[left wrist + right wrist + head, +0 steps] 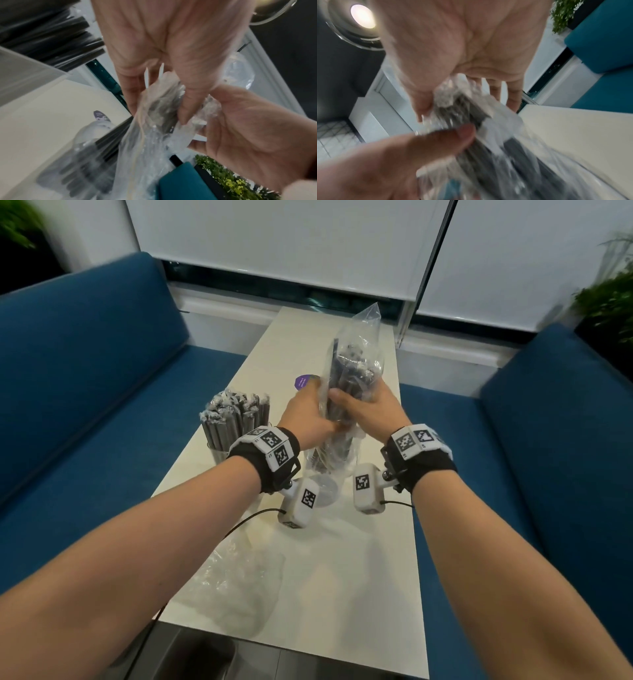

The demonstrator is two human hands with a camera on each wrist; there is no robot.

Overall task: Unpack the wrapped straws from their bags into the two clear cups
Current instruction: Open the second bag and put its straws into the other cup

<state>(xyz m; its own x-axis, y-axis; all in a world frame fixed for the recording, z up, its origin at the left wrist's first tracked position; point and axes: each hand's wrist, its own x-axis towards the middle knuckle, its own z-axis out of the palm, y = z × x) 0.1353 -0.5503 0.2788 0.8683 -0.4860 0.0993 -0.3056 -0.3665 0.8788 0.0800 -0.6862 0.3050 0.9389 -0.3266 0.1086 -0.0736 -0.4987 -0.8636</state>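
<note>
Above the cup (322, 470), both hands' fingers (342, 400) curl around the upright straw bag (356, 364).

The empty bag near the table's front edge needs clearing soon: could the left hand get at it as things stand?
Probably not right now. The left hand grips the bag of straws together with the right hand above a cup. The empty bag lies uncovered below the left forearm, so once freed, the way looks open.
</note>
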